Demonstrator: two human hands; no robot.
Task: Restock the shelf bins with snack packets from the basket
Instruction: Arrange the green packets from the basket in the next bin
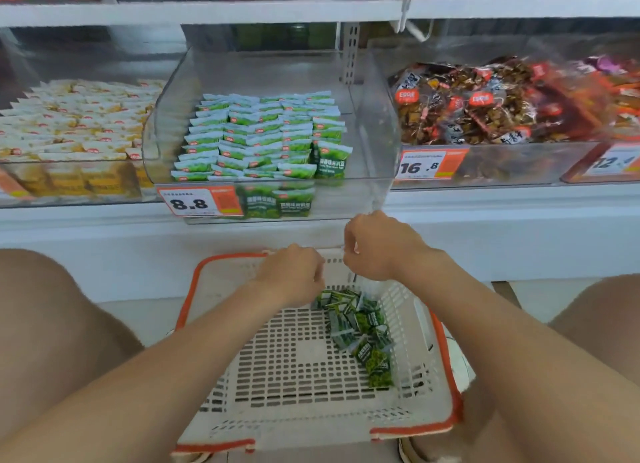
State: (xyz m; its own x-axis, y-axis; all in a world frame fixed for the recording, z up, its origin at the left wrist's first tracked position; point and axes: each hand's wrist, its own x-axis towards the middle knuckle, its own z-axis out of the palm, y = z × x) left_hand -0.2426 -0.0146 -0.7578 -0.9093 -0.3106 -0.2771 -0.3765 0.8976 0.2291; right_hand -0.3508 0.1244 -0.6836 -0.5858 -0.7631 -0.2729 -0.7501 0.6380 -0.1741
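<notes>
Your left hand (294,272) and right hand (377,248) curl above the basket (277,358), grip unclear; gather green packets (360,324) just below your fingers.

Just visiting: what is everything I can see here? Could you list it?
Green snack packets: small pile, green, basket's right side.
Basket: one, white with orange rim, on the floor.
Clear bin: one, transparent, middle of shelf, holding green packet rows.
Yellow-white packets: many, left bin.
Brown-red packets: many, right bin.
Price tags: three, orange-white, bin fronts.
Left hand: one, fingers curled, over basket's far rim.
Right hand: one, fingers curled, below the clear bin.
</notes>
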